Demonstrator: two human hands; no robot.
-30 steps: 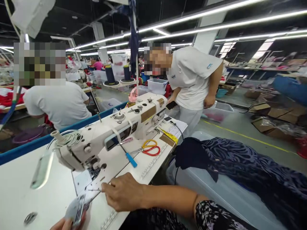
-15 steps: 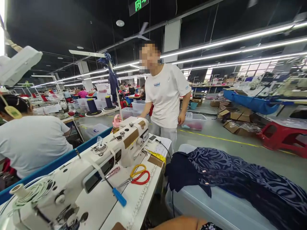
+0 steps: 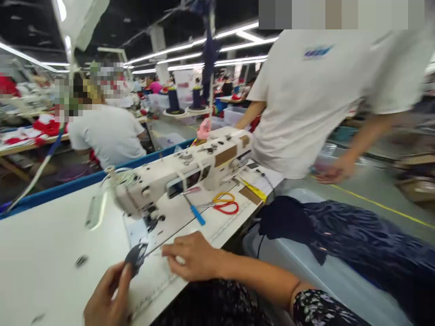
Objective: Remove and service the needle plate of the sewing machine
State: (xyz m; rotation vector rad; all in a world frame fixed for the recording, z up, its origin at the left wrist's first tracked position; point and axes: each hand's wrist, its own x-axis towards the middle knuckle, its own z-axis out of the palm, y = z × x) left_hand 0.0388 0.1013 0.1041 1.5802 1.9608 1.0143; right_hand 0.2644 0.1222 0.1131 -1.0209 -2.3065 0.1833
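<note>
My left hand point(image 3: 110, 294) pinches a small dark piece with white marks point(image 3: 136, 258), perhaps cloth, over the white table of the sewing machine point(image 3: 190, 165). My right hand point(image 3: 193, 256) hovers just right of it, thumb and forefinger drawn together; what they hold, if anything, is too small and blurred to name. Beyond my right hand lie a blue-handled tool point(image 3: 197, 215) and scissors with one yellow and one red handle point(image 3: 226, 207). The machine's needle area is close behind the dark piece.
A co-worker in a white shirt point(image 3: 306, 104) stands at the machine's far right end. Dark patterned fabric point(image 3: 343, 231) drapes over a plastic bin point(image 3: 299, 267) on my right. Another person in white point(image 3: 107, 133) sits beyond the blue table edge. Thread cones point(image 3: 174, 100) stand behind the machine.
The view has swung left, bringing both my hands and the dark piece into sight over the table. The standing co-worker now appears larger and closer.
</note>
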